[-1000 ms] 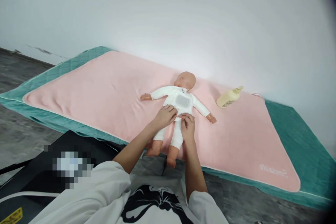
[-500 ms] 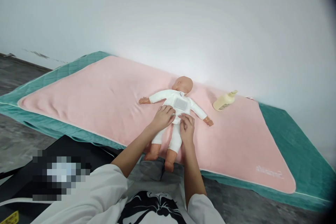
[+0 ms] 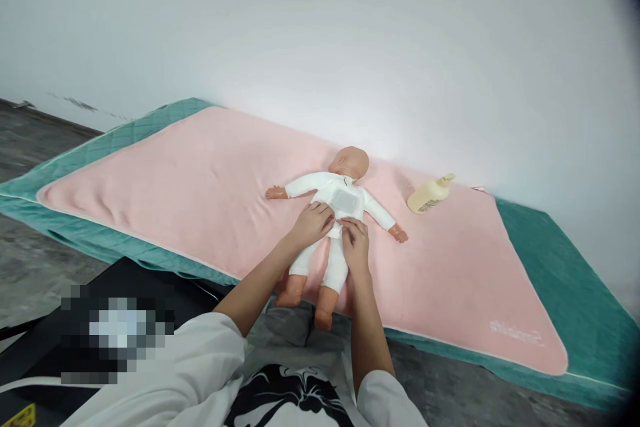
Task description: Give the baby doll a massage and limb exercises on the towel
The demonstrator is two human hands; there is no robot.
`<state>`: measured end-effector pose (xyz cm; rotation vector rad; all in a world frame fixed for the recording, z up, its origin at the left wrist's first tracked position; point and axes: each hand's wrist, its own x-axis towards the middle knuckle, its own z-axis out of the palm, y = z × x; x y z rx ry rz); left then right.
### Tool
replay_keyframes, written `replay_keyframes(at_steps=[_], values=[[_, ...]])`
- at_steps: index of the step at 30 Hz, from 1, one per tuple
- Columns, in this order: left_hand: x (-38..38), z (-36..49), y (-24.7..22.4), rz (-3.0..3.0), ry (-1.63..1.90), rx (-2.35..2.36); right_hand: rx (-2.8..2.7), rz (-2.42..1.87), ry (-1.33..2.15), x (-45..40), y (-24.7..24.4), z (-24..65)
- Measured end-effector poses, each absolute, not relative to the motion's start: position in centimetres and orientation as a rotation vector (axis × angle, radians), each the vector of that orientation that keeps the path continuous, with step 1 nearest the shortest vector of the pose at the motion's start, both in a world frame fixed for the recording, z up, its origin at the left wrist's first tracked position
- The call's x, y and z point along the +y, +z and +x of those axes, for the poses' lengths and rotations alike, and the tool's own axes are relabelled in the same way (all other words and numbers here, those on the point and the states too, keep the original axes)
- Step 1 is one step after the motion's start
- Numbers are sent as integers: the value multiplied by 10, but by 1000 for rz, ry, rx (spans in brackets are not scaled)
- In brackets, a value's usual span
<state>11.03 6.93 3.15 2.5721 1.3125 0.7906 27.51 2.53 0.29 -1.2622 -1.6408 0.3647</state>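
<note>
A baby doll [image 3: 325, 188] with a white cloth body lies on a pink blanket [image 3: 210, 167], its head toward the wall and its feet at the near edge. A grey rectangular patch [image 3: 345, 201] shows on its torso. My left hand [image 3: 314, 221] rests on the left side of the doll's lower torso, fingers bent together. My right hand [image 3: 355, 240] is at the right side of the lower torso, its fingers curled in a pinch. Both hands' fingertips nearly meet over the white cloth; what they pinch is too small to make out.
A cream pump bottle [image 3: 429, 196] leans on the blanket right of the doll. A green quilted mat [image 3: 555, 267] lies under the blanket, against a white wall [image 3: 320, 47]. A black surface [image 3: 45, 347] stands at the lower left.
My right hand has shifted slightly left, closer to my left hand. The whole view has moved a little; the doll and bottle keep their places on the blanket.
</note>
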Motion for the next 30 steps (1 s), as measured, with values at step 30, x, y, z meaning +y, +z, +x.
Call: replay_keyframes(at_steps=[30], values=[[80, 113, 28, 2566, 945, 1241, -1673, -1228, 330, 31, 6, 275]])
